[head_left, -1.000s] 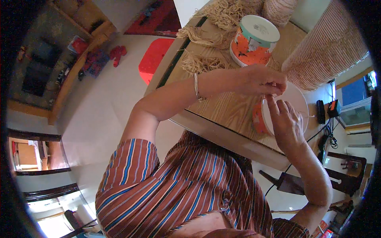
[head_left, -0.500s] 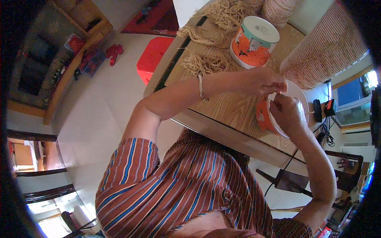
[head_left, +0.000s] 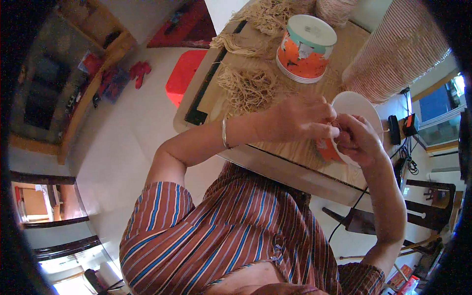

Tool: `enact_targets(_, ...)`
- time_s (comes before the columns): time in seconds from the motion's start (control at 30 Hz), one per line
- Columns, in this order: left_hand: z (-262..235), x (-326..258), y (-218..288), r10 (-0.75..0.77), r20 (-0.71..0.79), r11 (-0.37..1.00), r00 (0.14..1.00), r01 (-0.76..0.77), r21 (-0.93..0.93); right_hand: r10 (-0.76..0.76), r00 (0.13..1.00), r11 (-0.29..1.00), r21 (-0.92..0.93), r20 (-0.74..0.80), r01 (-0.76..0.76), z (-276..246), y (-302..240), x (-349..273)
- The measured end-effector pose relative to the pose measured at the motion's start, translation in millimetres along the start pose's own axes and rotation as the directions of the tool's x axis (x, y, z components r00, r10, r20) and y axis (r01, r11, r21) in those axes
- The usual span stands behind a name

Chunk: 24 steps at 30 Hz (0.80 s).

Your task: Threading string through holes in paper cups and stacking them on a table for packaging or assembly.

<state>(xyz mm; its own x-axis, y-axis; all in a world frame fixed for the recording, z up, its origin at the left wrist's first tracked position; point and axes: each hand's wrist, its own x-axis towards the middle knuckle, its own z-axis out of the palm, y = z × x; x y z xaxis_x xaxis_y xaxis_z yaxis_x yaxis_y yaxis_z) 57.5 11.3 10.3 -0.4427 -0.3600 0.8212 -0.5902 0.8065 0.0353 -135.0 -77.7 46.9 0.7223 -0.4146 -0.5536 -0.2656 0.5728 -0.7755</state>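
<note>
The fingertips of both hands meet over the near rim of a white paper cup with an orange printed wall [head_left: 344, 129], which lies tipped on its side on the pale wooden tabletop [head_left: 295, 147]. The left hand [head_left: 301, 118] has its fingers drawn close together, pinched at the rim where the orange wall begins; whether anything small sits between them cannot be told. The right hand [head_left: 359, 140] curls around the cup's lower right edge, fingers bent and holding it from beneath (the thumb side is hidden).

The cup's mouth faces up and away from the person, so its long axis runs from the fingers toward the far right. Both hands touch it; the right carries it, the left only pinches at the edge.

Just beyond the left hand lies a loose heap of tan straw-like fibre [head_left: 246, 88], and further off a stack of like orange-and-white paper cups [head_left: 305, 49]. A tall ribbed column of nested pale cups [head_left: 393, 59] stands to the right.
</note>
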Motion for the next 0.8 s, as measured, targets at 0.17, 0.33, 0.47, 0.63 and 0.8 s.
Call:
enact_targets(0.17, 0, 8, -2, 0.131, 0.102, 0.98, 0.986, -0.145, 0.139, -0.024, 0.994, 0.996, 0.09, 0.104, 0.014, -5, 5, 1)
enact_targets(0.33, 2, 8, -5, 0.181, 0.126, 0.968, 0.975, -0.199, 0.151, 0.02, 0.997, 0.996, 0.084, 0.071, -0.026, -1, 4, 1)
enact_targets(0.47, -1, 13, -5, 0.162, 0.123, 0.974, 0.979, -0.178, 0.137, 0.037, 0.992, 0.994, 0.102, 0.117, -0.049, -2, 4, 3)
enact_targets(0.63, -4, 23, -7, 0.173, 0.146, 0.984, 0.974, -0.179, 0.027, 0.03, 0.995, 0.999, 0.027, 0.096, -0.033, -3, 5, 4)
enact_targets(0.8, -7, 26, -14, 0.229, 0.229, 0.973, 0.946, -0.222, -0.058, 0.024, 0.996, 1.0, 0.016, 0.085, -0.025, -2, 5, 3)
